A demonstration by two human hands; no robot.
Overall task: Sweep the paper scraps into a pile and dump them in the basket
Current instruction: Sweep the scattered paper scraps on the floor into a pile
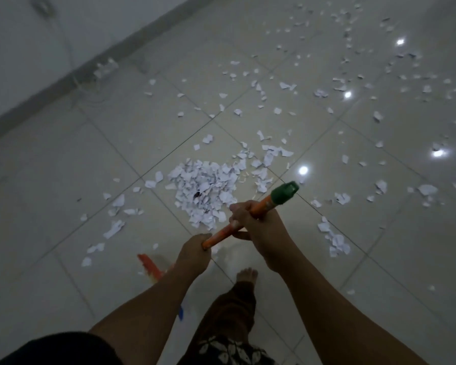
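A pile of white paper scraps (204, 187) lies on the tiled floor just beyond my hands. More loose scraps (353, 83) are scattered widely to the right and far side. Both hands hold an orange broom handle (223, 234) with a green cap (284, 192). My left hand (195, 255) grips it lower down, my right hand (248, 214) higher up near the cap. The blurred orange broom head (152, 267) is low at the left of my left forearm, near the floor. No basket is in view.
A wall with a grey skirting (71, 75) runs diagonally across the upper left, with a white cable (90, 88) lying at its foot. My bare foot (245, 275) stands on the tiles below my hands. Ceiling lights reflect on the glossy floor (303, 169).
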